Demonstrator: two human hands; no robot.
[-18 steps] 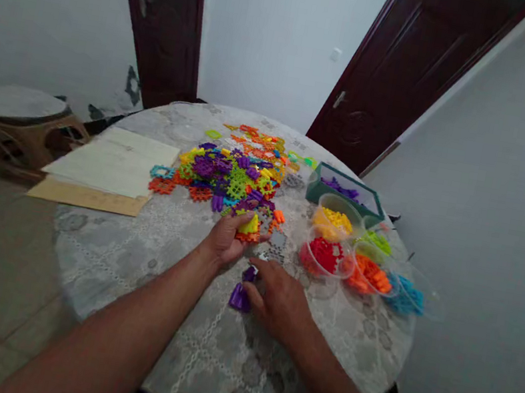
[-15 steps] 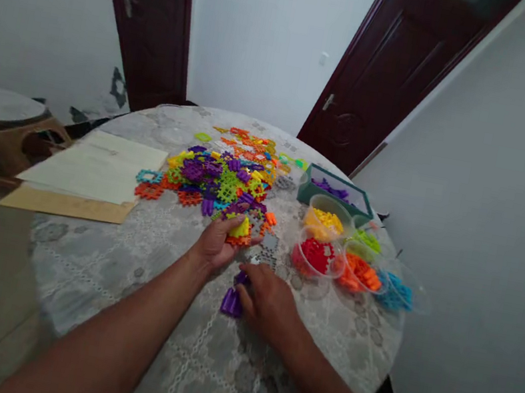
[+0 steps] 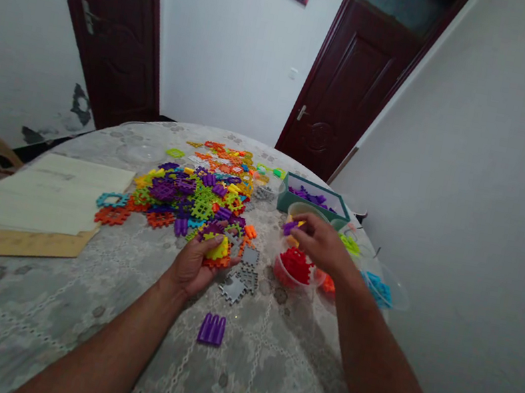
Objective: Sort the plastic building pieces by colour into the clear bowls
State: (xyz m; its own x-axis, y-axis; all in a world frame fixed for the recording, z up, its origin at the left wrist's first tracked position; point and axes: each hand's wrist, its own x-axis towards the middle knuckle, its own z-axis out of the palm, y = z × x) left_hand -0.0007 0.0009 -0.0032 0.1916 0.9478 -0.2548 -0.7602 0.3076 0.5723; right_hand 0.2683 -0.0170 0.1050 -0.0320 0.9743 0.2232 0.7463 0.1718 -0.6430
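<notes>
My left hand (image 3: 191, 269) is closed around a few interlocking plastic building pieces, a yellow one (image 3: 217, 249) on top and an orange one (image 3: 216, 261) under it, beside the mixed pile (image 3: 182, 192). A small purple building piece (image 3: 290, 228) is pinched in my right hand (image 3: 324, 242), above the round clear tubs. Below that hand stands a tub of red pieces (image 3: 296, 265); the tub behind it is partly hidden by the hand. Nearer to me, a purple ribbed piece (image 3: 212, 329) lies alone on the tablecloth. Flat grey pieces (image 3: 233, 287) rest beyond it.
A green box (image 3: 286, 201) with purple pieces stands behind the tubs. Blue pieces (image 3: 375, 289) and lime pieces (image 3: 348, 244) fill tubs farther right. Pale cardboard sheets (image 3: 43, 188) lie at the table's left edge. A wall (image 3: 486, 195) runs close along the right.
My right hand has lifted a purple piece off the near tablecloth and carried it right and away to the tubs. The left hand keeps its pieces. The view has shifted.
</notes>
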